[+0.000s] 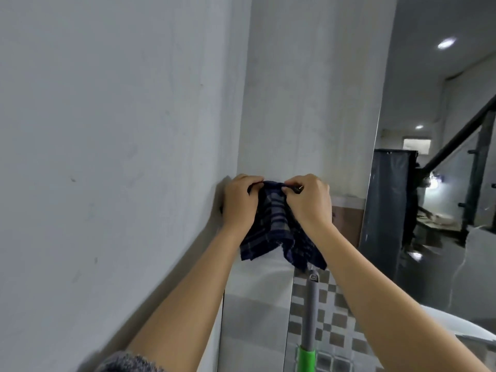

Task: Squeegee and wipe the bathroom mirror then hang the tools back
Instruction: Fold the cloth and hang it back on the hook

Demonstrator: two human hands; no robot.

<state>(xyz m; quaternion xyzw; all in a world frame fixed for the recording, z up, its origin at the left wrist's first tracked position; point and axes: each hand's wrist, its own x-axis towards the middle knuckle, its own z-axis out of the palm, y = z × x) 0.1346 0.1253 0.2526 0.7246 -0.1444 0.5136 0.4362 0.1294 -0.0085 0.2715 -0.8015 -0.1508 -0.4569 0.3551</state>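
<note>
Both hands hold a dark blue checked cloth up against the white wall. My left hand pinches its upper left edge and my right hand pinches its upper right edge. A small dark hook pokes out by my right thumb. The cloth hangs down in folds between my wrists. Below it hangs the squeegee handle, grey with a green grip; its head is out of sight. The mirror stands at the right, reflecting a room and a stair rail.
A plain white wall fills the left. Checked small tiles cover the lower wall behind the handle. A white basin rim curves at the lower right. A grey fuzzy sleeve shows at the bottom edge.
</note>
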